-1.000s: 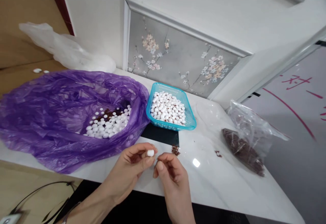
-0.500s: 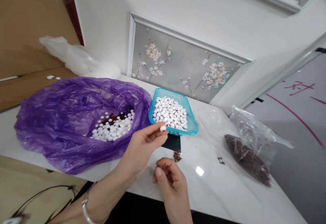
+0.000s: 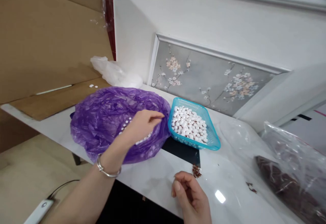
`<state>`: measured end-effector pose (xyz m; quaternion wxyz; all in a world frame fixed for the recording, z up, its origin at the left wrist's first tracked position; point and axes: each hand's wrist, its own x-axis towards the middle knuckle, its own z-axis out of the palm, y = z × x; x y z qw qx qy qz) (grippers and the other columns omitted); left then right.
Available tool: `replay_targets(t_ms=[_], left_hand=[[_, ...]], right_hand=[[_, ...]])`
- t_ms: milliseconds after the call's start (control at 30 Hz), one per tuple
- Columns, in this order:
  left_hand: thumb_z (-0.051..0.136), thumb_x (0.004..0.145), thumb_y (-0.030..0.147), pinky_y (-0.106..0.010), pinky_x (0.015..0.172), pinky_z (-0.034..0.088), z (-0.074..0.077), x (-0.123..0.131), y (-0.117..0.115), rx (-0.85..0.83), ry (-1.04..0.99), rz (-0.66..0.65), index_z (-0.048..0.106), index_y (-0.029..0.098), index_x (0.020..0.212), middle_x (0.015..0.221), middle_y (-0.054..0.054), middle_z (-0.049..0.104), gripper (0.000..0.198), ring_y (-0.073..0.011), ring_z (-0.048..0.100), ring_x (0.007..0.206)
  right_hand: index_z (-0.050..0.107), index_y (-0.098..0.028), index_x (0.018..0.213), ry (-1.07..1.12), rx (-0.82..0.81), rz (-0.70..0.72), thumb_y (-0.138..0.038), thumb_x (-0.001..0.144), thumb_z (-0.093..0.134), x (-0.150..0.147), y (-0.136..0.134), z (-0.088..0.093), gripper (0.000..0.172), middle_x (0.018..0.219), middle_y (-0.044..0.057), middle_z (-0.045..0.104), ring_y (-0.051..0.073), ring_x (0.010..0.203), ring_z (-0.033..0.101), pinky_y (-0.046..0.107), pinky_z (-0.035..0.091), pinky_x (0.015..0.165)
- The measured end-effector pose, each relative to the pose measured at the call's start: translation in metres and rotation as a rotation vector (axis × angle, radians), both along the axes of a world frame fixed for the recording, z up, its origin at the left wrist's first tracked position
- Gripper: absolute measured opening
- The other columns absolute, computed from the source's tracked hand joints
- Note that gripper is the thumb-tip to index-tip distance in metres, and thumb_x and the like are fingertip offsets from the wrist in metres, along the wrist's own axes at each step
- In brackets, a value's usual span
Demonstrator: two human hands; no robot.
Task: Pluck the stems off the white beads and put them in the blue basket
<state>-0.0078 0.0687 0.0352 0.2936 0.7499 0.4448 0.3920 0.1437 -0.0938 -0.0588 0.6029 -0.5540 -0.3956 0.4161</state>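
My left hand point(image 3: 143, 126), with a silver bangle at the wrist, is over the near right part of a purple plastic bag point(image 3: 94, 125). Its thumb and fingers are drawn together, and no ball shows at the fingertips. Part of the small white balls point(image 3: 126, 122) inside the bag is hidden behind this hand. To its right stands a blue plastic basket point(image 3: 213, 139) full of white balls point(image 3: 189, 123) with brown bits among them. Lower down, above the white table, my right hand point(image 3: 191, 196) is curled closed, its palm hidden.
A black flat piece point(image 3: 182, 152) lies under the basket's near side, with brown shreds point(image 3: 196, 171) at its corner. More brown bits point(image 3: 251, 187) lie further right, near a clear bag of dark brown material point(image 3: 285, 179). A white plastic bag point(image 3: 114, 72) lies behind.
The view has swung left. My left hand has gone from the basket's near edge back over the purple bag, and the white ball it pinched is out of sight. My right hand stays curled.
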Motion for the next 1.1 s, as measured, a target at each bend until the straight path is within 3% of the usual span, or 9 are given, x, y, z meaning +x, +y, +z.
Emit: replay_targets(t_ms=[100, 200, 300, 433, 600, 833, 900, 1000, 1100], left_hand=[[0.057, 0.075, 0.019, -0.034, 0.087, 0.042, 0.000, -0.042, 0.012, 0.023, 0.103, 0.078, 0.078, 0.022, 0.084, 0.087, -0.005, 0.077, 0.023, -0.0276, 0.067, 0.088], [0.060, 0.073, 0.020, -0.030, 0.076, 0.046, -0.004, -0.060, 0.010, -0.006, 0.189, 0.049, 0.078, 0.023, 0.079, 0.079, -0.002, 0.077, 0.019, -0.0243, 0.067, 0.076], [0.056, 0.077, 0.022, -0.029, 0.076, 0.047, -0.011, -0.054, 0.003, 0.049, 0.342, -0.038, 0.075, 0.022, 0.091, 0.093, -0.003, 0.076, 0.024, -0.0223, 0.067, 0.082], [0.049, 0.082, 0.015, -0.031, 0.094, 0.041, -0.022, -0.033, 0.003, 0.162, 0.473, -0.089, 0.072, 0.018, 0.100, 0.111, -0.009, 0.070, 0.029, -0.0227, 0.062, 0.103], [0.048, 0.076, 0.006, -0.031, 0.084, 0.045, -0.030, -0.022, 0.011, 0.181, 0.533, -0.093, 0.073, 0.020, 0.085, 0.095, -0.008, 0.074, 0.031, -0.0230, 0.066, 0.089], [0.044, 0.080, 0.016, -0.032, 0.076, 0.045, -0.024, -0.020, 0.013, 0.177, 0.535, -0.130, 0.073, 0.022, 0.089, 0.090, -0.007, 0.075, 0.031, -0.0262, 0.068, 0.083], [0.046, 0.079, 0.020, -0.032, 0.074, 0.045, -0.023, -0.019, 0.015, 0.161, 0.507, -0.118, 0.074, 0.023, 0.089, 0.090, -0.006, 0.076, 0.030, -0.0274, 0.068, 0.083], [0.051, 0.077, 0.024, -0.032, 0.075, 0.044, -0.023, -0.017, 0.018, 0.123, 0.442, -0.065, 0.074, 0.023, 0.088, 0.092, -0.007, 0.076, 0.026, -0.0289, 0.068, 0.084], [0.053, 0.078, 0.026, -0.030, 0.076, 0.044, -0.022, -0.018, 0.016, 0.126, 0.394, -0.016, 0.074, 0.024, 0.085, 0.093, -0.006, 0.076, 0.021, -0.0274, 0.067, 0.084]], right_hand=[[0.065, -0.021, 0.080, 0.002, 0.002, 0.007, -0.046, 0.077, 0.066, -0.002, 0.001, 0.002, 0.026, 0.059, -0.001, 0.054, 0.013, 0.056, 0.053, 0.022, 0.047, 0.056], [0.064, -0.021, 0.080, -0.017, -0.012, 0.004, -0.046, 0.078, 0.065, -0.004, 0.001, 0.002, 0.026, 0.060, -0.002, 0.054, 0.012, 0.057, 0.052, 0.021, 0.047, 0.056], [0.064, -0.021, 0.079, -0.038, -0.012, 0.021, -0.046, 0.079, 0.064, -0.005, 0.001, 0.002, 0.025, 0.060, -0.003, 0.052, 0.012, 0.057, 0.051, 0.020, 0.046, 0.056], [0.064, -0.021, 0.078, -0.044, -0.013, 0.025, -0.046, 0.079, 0.064, -0.006, 0.001, 0.001, 0.025, 0.060, -0.002, 0.052, 0.012, 0.057, 0.051, 0.020, 0.045, 0.055], [0.063, -0.021, 0.080, -0.045, -0.011, 0.060, -0.044, 0.081, 0.062, -0.003, 0.001, 0.000, 0.023, 0.061, -0.003, 0.052, 0.011, 0.058, 0.050, 0.019, 0.044, 0.057], [0.059, -0.019, 0.084, -0.113, -0.008, 0.152, -0.035, 0.087, 0.055, 0.003, 0.000, 0.012, 0.016, 0.065, -0.002, 0.054, 0.012, 0.062, 0.054, 0.021, 0.045, 0.059], [0.059, -0.020, 0.086, -0.152, -0.012, 0.091, -0.035, 0.089, 0.053, 0.015, 0.000, 0.015, 0.017, 0.063, -0.003, 0.054, 0.012, 0.061, 0.055, 0.022, 0.045, 0.060], [0.059, -0.020, 0.092, -0.330, -0.040, -0.131, -0.036, 0.089, 0.050, 0.044, -0.002, 0.017, 0.019, 0.065, -0.002, 0.056, 0.013, 0.060, 0.055, 0.023, 0.046, 0.059], [0.063, -0.021, 0.093, -0.648, -0.113, -0.258, -0.033, 0.088, 0.049, 0.075, 0.001, 0.015, 0.019, 0.083, 0.004, 0.065, 0.017, 0.071, 0.060, 0.027, 0.046, 0.064]])
